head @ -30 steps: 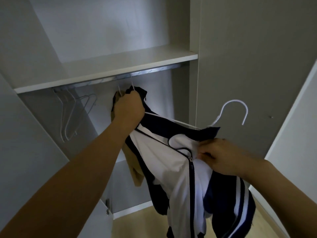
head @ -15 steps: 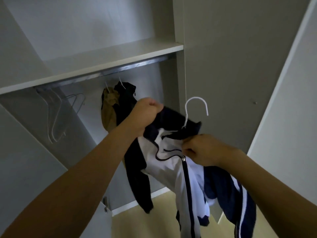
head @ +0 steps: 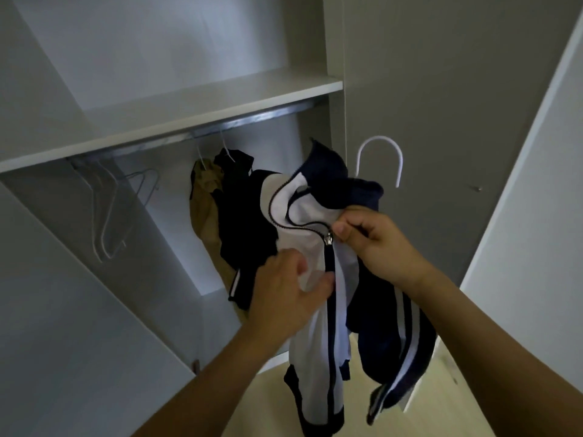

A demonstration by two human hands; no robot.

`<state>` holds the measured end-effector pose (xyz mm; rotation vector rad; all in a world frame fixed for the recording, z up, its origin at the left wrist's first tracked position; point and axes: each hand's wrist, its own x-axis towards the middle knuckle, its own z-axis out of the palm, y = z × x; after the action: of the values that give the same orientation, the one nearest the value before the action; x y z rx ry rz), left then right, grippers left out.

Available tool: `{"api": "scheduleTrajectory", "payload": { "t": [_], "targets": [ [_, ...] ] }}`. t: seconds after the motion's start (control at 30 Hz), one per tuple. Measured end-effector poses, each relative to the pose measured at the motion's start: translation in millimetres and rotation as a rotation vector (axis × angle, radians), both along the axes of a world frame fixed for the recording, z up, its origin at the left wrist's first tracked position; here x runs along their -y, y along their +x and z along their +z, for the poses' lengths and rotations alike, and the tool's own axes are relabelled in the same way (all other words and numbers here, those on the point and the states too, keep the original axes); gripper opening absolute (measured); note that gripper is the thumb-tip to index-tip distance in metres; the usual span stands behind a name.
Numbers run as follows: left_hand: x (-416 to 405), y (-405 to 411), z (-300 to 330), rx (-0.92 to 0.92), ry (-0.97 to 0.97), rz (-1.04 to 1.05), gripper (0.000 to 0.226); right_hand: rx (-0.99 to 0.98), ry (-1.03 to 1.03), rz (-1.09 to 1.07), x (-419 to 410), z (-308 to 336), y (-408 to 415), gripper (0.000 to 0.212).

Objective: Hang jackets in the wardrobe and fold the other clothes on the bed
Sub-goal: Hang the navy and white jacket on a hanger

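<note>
Nearest the camera, both hands are on the navy-and-white jacket (head: 331,310), held in the air in front of the wardrobe rail (head: 202,129). The left hand (head: 287,294) grips the white front panel beside the zipper, fingers curled into the cloth. The right hand (head: 375,238) pinches the fabric at the zipper pull, just under the collar. The white hanger (head: 380,156) is already inside the jacket, its hook poking up above the collar, below the rail and to its right, not yet hooked on. Further in, a black jacket (head: 239,209) and a tan garment (head: 205,200) already hang from the rail, with empty hangers (head: 107,216) at its left end. So this jacket looks about ready to go up; the bed and the folding are out of view.
</note>
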<state>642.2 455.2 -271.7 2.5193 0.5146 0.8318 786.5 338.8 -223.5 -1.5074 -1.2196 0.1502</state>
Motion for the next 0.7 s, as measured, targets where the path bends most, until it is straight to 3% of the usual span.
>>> {"api": "scheduleTrajectory", "payload": {
  "t": [0.2, 0.33, 0.43, 0.53, 0.6, 0.7],
  "targets": [
    [0, 11, 0, -0.113, 0.403, -0.075, 0.037, 0.1, -0.002, -0.105, -9, -2, 5, 0.027],
    [-12, -20, 0, -0.434, 0.318, -0.213, 0.04, 0.413, -0.083, -0.245, -3, -1, 15, 0.03],
    [-26, -24, 10, -0.651, 0.223, -0.175, 0.034, 0.439, -0.136, -0.225, -11, -9, 3, 0.032],
    [-21, -8, 21, -0.549, 0.119, -0.101, 0.035, 0.349, -0.104, -0.191, -20, -5, -1, 0.03],
    [-10, 4, 23, -0.41, 0.168, -0.032, 0.033, 0.346, -0.114, -0.158, -21, -3, -4, 0.027],
    [2, 6, 22, -0.366, 0.234, -0.057, 0.029, 0.391, -0.176, -0.238, -17, -8, -6, 0.02]
  ]
}}
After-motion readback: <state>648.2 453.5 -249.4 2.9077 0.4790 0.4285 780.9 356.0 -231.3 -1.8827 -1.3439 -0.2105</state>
